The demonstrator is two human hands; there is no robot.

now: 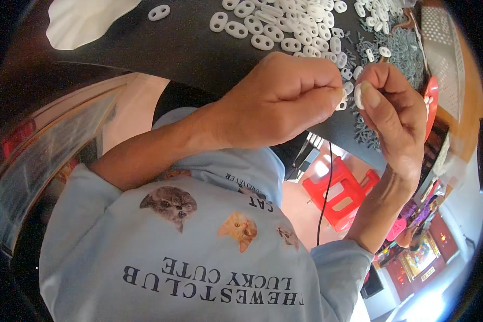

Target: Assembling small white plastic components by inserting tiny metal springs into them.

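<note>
My left hand is closed in a fist above the dark table, thumb pressed along the curled forefinger. Whatever it holds, if anything, is hidden. Close beside it on the right, my right hand pinches a small white oval piece between thumb and forefinger. The two hands are a small gap apart. Beyond them lies a heap of white oval pieces with two holes each, some loose at its edge. Small grey screw-like parts are piled behind my right hand, some scattered under both hands.
A white crumpled sheet lies at the far left, near a single oval piece. On the right are a red dish and a white perforated basket. Below the table edge stand a red plastic stool and a hanging black cable.
</note>
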